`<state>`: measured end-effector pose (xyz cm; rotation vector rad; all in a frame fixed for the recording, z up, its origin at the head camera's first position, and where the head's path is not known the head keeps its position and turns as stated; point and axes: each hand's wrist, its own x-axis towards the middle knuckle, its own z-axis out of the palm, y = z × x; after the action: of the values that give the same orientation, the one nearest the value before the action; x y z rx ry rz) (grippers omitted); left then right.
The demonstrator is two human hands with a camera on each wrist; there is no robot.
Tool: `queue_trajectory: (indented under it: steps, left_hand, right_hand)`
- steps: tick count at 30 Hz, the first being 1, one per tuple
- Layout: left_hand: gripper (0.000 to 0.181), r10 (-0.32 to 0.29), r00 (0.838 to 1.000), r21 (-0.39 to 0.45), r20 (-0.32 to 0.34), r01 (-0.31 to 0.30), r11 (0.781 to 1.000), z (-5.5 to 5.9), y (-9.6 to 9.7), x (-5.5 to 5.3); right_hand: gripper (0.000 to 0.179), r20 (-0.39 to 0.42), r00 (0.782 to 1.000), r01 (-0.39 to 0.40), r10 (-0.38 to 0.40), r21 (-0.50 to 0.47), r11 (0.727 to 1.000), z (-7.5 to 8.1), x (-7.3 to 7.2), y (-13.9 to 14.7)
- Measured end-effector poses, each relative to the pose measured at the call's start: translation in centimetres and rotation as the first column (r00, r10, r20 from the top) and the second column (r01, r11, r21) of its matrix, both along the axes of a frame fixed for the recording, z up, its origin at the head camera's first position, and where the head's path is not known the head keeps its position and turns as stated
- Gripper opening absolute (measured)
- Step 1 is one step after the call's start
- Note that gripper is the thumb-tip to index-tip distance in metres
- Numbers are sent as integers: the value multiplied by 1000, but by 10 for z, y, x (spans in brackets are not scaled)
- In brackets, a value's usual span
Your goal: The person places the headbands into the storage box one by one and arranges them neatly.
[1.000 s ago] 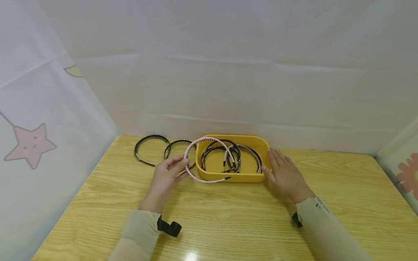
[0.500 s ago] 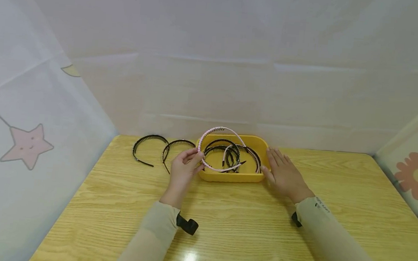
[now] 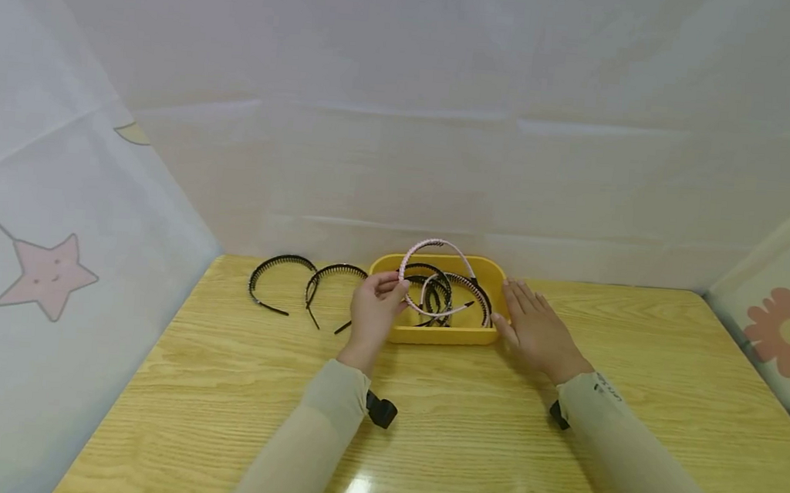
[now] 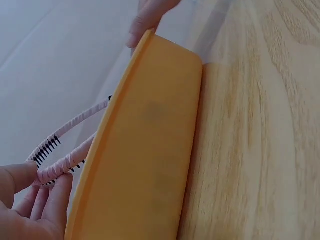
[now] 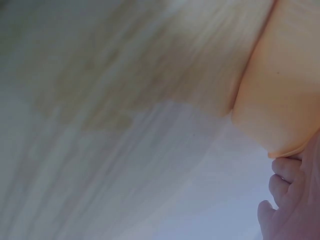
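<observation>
My left hand (image 3: 375, 307) pinches a pink wrapped headband (image 3: 404, 266) with dark comb teeth, between thumb and fingers. In the head view the headband overlaps the yellow basket (image 3: 440, 335), its two dark tips pointing right. The left wrist view shows the pink band (image 4: 72, 159) partly behind the basket wall (image 4: 142, 135). Several headbands lie inside the basket, most of them black (image 3: 428, 268). My right hand (image 3: 540, 331) rests against the basket's right end with its fingers straight; the right wrist view has its fingertips (image 5: 286, 166) at the rim.
Left of the basket, two black toothed headbands (image 3: 286, 258) lie on the wooden table (image 3: 465, 422). My left hand partly covers the nearer one (image 3: 327, 269). A pale cloth backdrop (image 3: 400, 177) rises behind the table's far edge.
My left hand has carried the pink headband rightward, from the basket's left edge to over its inside. The right hand has stayed at the basket's right end.
</observation>
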<state>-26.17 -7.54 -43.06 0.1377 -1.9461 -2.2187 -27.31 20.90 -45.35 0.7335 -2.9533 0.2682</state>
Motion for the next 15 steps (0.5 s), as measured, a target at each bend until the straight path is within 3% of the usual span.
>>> queue_trajectory:
  steps: [9, 15]
  left_hand:
    - [27, -18, 1000, -129, -26, 14, 992, 0, 20, -7]
    - [24, -26, 998, -347, -48, 8, 938, -3, 26, -12]
  right_hand:
    - [70, 12, 1000, 12, -12, 8, 1000, 3, 2, 0]
    - [70, 10, 1000, 6, -6, -4, 1000, 3, 2, -2]
